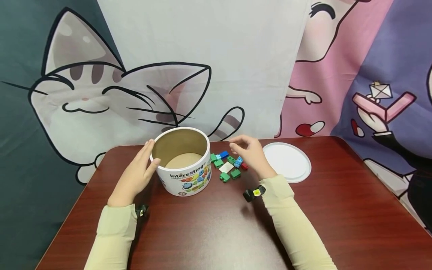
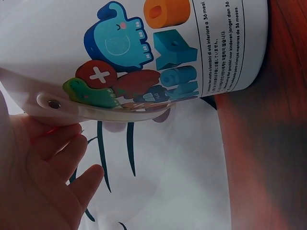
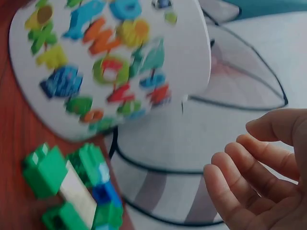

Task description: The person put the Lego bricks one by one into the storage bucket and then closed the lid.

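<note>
A white tub (image 1: pixel 194 183) with printed pictures of colourful pieces stands uncovered at the back of the table; its visible inside is bare. My left hand (image 1: pixel 129 180) rests against the left side of its rim, fingers extended. In the left wrist view, these fingers (image 2: pixel 64 148) lie beside the tub's pale handle (image 2: pixel 91 114). To the tub's right lies a small cluster of building blocks: several green blocks (image 1: pixel 224 177), a cream one (image 1: pixel 226 167), blue blocks (image 1: pixel 238 162) and a red one (image 1: pixel 244 166). Over this cluster hovers my right hand (image 1: pixel 251 155), fingers loosely bent, holding nothing.
A round white lid (image 1: pixel 287 162) lies flat right of the blocks, behind the right forearm. The brown table (image 1: pixel 209 232) ends at a cartoon-printed cloth backdrop (image 1: pixel 243 56) just behind the tub. Each wrist wears a small black camera (image 1: pixel 254 193).
</note>
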The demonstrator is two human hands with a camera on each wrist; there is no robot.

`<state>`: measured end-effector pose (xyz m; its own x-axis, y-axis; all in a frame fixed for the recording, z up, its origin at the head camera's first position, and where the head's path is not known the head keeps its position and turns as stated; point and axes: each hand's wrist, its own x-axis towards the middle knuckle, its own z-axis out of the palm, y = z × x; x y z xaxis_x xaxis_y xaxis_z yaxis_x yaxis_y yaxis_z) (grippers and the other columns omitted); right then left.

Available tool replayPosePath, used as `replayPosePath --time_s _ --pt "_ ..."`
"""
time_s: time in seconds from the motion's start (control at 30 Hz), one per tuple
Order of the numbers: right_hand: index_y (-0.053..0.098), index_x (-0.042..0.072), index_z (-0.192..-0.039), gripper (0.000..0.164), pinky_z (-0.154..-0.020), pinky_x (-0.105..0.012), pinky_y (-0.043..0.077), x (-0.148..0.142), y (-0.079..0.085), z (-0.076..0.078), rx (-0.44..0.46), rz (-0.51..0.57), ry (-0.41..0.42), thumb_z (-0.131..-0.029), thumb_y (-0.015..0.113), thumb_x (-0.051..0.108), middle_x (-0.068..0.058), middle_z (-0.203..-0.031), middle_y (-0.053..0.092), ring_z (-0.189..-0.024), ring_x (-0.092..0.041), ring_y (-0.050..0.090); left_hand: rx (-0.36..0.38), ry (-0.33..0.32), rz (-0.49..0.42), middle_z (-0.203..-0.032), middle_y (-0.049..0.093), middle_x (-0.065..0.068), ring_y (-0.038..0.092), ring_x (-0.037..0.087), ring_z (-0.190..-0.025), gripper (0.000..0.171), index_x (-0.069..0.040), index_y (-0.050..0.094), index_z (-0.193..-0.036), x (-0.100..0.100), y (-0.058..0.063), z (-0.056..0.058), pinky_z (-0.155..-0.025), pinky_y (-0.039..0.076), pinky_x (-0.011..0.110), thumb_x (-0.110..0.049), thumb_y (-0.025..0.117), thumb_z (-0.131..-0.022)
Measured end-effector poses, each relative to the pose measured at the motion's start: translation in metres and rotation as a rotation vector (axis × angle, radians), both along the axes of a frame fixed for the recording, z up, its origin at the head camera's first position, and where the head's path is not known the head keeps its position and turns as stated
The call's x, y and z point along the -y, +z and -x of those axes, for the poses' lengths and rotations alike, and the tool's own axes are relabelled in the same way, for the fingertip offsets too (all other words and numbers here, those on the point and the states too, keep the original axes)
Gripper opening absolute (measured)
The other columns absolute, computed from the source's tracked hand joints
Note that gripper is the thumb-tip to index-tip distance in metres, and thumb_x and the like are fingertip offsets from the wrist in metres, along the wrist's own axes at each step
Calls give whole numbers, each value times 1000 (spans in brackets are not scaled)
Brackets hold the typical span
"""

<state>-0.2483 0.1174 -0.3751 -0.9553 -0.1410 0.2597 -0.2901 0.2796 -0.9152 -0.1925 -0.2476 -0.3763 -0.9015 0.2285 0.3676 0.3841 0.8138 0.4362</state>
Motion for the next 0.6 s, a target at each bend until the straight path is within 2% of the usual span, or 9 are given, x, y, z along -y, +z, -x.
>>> replayPosePath --time_s 0.1,0.27,0.4,0.6 --pt "73 3 -110 19 -82 -41 59 -11 -9 3 -2 -58 -57 -96 69 16 -15 -100 73 -91 -38 70 -5 -5 -2 -163 29 21 23 38 -152 70 1 27 -159 -1 0 1 -119 27 59 -41 47 -108" --pt "73 4 -109 21 -84 -41 56 -26 -20 10 17 -235 -118 -94 71 19 -11 -104 73 -92 -28 68 -9 -8 -3 -163 29 21 25 40 -151 70 2 27 -158 -2 1 2 -119 27 59 -42 47 -108" --pt "73 3 -106 19 -85 -44 56 -34 -25 11 67 -318 -118 -93 72 17 -13 -103 73 -93 -28 69 -3 -11 -2 -163 29 21 24 40 -151 70 2 26 -159 -2 0 3 -119 26 58 -42 47 -108" --pt "71 -2 -106 25 -79 -42 55 -42 -34 11 162 -470 -105 -90 74 16 -13 -93 70 -88 -27 64 -3 -11 -6 -163 29 22 25 40 -151 70 2 27 -158 -1 -1 0 -120 26 57 -41 48 -107"
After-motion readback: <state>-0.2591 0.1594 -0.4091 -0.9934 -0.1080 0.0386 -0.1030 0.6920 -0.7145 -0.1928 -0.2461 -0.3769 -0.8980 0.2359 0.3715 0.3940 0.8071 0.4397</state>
